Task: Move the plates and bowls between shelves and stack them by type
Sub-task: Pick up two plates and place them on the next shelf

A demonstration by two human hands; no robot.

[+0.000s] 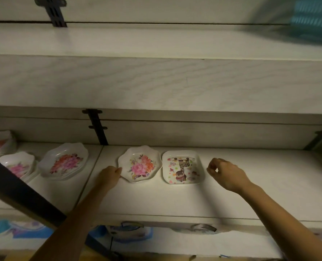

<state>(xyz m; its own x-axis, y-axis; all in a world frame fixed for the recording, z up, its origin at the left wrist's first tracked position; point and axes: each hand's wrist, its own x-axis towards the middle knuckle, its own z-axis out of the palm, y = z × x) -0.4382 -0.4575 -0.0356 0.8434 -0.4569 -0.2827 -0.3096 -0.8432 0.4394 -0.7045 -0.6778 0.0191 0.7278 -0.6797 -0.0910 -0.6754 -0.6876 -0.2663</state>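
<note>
On the middle shelf (250, 194) lies a scalloped white plate (139, 163) with pink and orange flowers. My left hand (110, 176) grips its left rim. Right beside it lies a square white plate (182, 167) with a cartoon print. My right hand (227, 173) hovers to the right of the square plate, fingers loosely curled, holding nothing. Further left stands a stack of larger scalloped floral plates (65, 162), with a smaller floral plate (17, 164) and another floral dish (0, 143) at the far left edge.
An upper shelf (156, 81) overhangs the plates. Black wall brackets (98, 127) stand behind. A dark bar (24, 194) crosses the lower left. Below the shelf edge, metal-lidded items (132, 226) and colourful packaging (15, 230) show. A blurred teal basket (314, 17) sits top right.
</note>
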